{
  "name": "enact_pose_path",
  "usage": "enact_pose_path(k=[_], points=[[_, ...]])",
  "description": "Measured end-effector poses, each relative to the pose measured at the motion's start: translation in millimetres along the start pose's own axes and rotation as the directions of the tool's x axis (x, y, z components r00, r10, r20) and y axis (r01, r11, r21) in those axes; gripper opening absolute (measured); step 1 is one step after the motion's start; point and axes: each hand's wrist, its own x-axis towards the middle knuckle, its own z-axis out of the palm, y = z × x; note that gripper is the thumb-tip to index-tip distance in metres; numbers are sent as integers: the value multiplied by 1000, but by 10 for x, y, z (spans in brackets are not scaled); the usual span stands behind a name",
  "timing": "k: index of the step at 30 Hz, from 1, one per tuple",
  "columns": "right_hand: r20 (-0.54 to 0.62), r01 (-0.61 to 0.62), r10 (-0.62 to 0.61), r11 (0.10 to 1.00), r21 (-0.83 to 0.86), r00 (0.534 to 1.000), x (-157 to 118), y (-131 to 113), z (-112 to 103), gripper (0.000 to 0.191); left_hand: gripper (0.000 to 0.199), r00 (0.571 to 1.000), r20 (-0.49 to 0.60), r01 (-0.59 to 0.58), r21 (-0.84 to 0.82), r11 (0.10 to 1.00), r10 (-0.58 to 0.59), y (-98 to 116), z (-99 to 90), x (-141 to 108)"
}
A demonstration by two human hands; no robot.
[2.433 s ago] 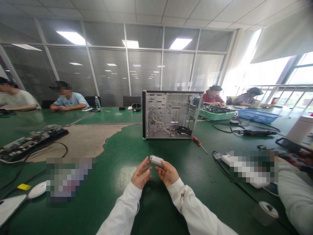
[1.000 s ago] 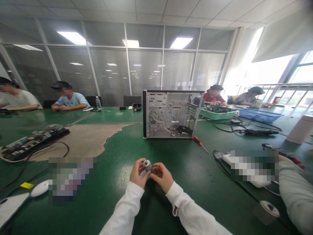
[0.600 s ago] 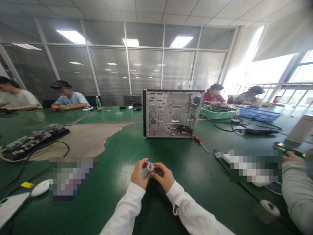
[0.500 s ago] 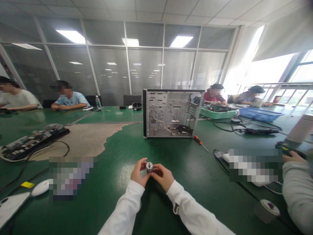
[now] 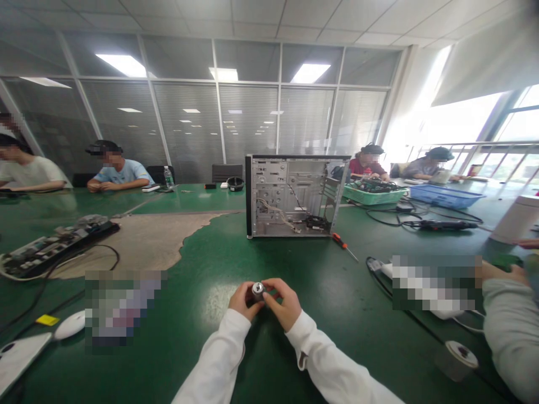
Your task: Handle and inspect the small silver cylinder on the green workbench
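Note:
Just above the green table point(image 5: 320, 269), a small silver metal cylinder point(image 5: 258, 288) stands upright between my two hands. Its top is round with a dark spot in the middle; its exact kind is too small to make out. My left hand point(image 5: 243, 298) grips the cylinder from the left, fingers curled and thumb in front. From the right, the thumb and fingers of my right hand point(image 5: 283, 300) close on it too. Beyond the hands stands an uncovered computer case point(image 5: 290, 196), its metal bays and loose cables showing. Beside its lower right corner lies an orange-and-black screwdriver point(image 5: 345, 247).
A larger grey cylinder point(image 5: 457, 362) and a co-worker's sleeve point(image 5: 509, 331) are on the right. Green point(image 5: 374, 195) and blue baskets point(image 5: 446, 196) stand farther back. Leftward lie a circuit assembly point(image 5: 63, 247), cables and a white mouse point(image 5: 71, 325). Several people sit around the table.
My right fingers have shifted up and over the cylinder's rim, and the left fingers have curled in lower around it. The co-worker's hand at the right has moved.

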Motion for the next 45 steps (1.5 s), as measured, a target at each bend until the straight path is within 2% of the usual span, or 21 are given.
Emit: enact_pose_path(k=[3,7,13,21,25,29,33,36,39,45], points=[[-15,29,-29,1000,0,999,2,-3,-8,20,33,999,-17,-44,129,991,47,76,-15,-6],[-37,60,-62,998,-29,997,12,13,-17,17,29,985,-16,-154,335,929,169,200,-37,-14],[-63,88,-91,994,-62,994,28,25,-30,11,28,971,6,-221,396,891,238,279,-39,-19],[-69,145,-150,987,-67,986,30,-21,-44,10,30,976,15,-207,390,897,219,276,-39,-17],[-125,165,-171,985,-53,977,54,-7,-73,10,34,997,-25,-62,342,938,75,213,-61,11],[-92,111,-128,979,-170,987,113,200,-141,7,35,992,-104,93,260,961,-68,135,-144,58],[-12,-18,14,919,-393,1000,164,505,-212,6,35,986,-133,126,176,976,-103,75,-245,92],[15,-103,127,859,-502,992,166,635,-242,6,35,984,-144,131,153,980,-109,42,-289,100],[11,-127,157,838,-531,988,117,638,-272,7,37,986,-142,106,143,984,-86,5,-301,102],[29,-130,193,759,-638,981,-74,539,-396,24,49,995,-99,23,159,987,-7,-80,-303,99]])
